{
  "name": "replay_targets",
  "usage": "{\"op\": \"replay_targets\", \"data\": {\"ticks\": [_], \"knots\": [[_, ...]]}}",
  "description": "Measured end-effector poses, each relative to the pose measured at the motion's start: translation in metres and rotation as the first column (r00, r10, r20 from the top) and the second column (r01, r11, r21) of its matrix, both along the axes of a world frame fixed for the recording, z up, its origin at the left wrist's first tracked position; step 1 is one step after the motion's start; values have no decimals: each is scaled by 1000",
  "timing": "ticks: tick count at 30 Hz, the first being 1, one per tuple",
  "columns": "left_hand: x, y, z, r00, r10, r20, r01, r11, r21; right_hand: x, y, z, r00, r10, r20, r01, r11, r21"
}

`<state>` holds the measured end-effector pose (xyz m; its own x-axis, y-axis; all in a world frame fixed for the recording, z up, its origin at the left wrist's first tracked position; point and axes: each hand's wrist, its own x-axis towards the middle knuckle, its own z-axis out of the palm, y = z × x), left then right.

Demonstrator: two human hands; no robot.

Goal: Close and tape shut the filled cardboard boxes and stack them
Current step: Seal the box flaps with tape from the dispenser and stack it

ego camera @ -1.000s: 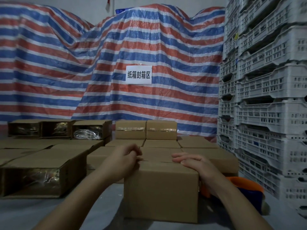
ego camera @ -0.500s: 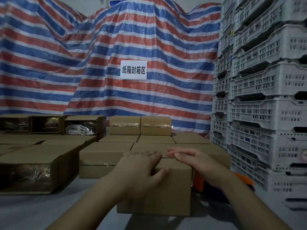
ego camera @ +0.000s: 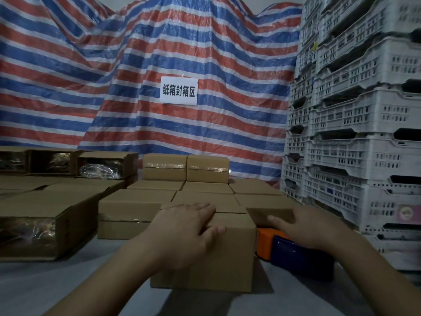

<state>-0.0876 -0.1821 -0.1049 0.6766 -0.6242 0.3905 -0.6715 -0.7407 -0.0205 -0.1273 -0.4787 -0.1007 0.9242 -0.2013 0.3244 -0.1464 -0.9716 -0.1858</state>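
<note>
Tape dispenser (ego camera: 296, 254) right of near box (ego camera: 227, 254), taped boxes (ego camera: 185, 167) behind

L hand (ego camera: 186, 226) flat on box (ego camera: 227, 254) flaps – R hand (ego camera: 305, 226) over tape dispenser (ego camera: 296, 249)

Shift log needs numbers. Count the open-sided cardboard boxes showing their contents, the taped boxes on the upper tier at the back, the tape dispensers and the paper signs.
Open-sided brown cardboard boxes showing plastic-wrapped contents: 4
Taped brown cardboard boxes on the upper tier: 2
Orange and blue tape dispenser: 1
White paper sign: 1
Total: 8
</note>
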Motion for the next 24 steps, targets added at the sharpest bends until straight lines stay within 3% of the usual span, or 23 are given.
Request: {"op": "replay_targets", "data": {"ticks": [3,8,11,18,21,24], "knots": [[-1,1,-1,1000,-4,20,4,1000,-10,0,3,-28,977,-158,-146,136,979,-150],[-2,0,0,1000,-1,8,1,1000,-10,-1,8,-53,976,-209,61,217,960,-178],[-5,0,2,1000,0,-10,0,1000,-24,-1,9,-52,973,-220,69,227,965,-128],[-14,1,8,999,-18,-51,13,996,-90,1,16,-65,942,-267,203,309,925,-222],[-13,2,13,988,-35,-149,16,992,-125,-2,12,-69,940,-216,262,279,932,-230],[-8,6,21,929,-129,-347,25,957,-288,-3,3,-52,933,-192,304,228,970,-86]]}}
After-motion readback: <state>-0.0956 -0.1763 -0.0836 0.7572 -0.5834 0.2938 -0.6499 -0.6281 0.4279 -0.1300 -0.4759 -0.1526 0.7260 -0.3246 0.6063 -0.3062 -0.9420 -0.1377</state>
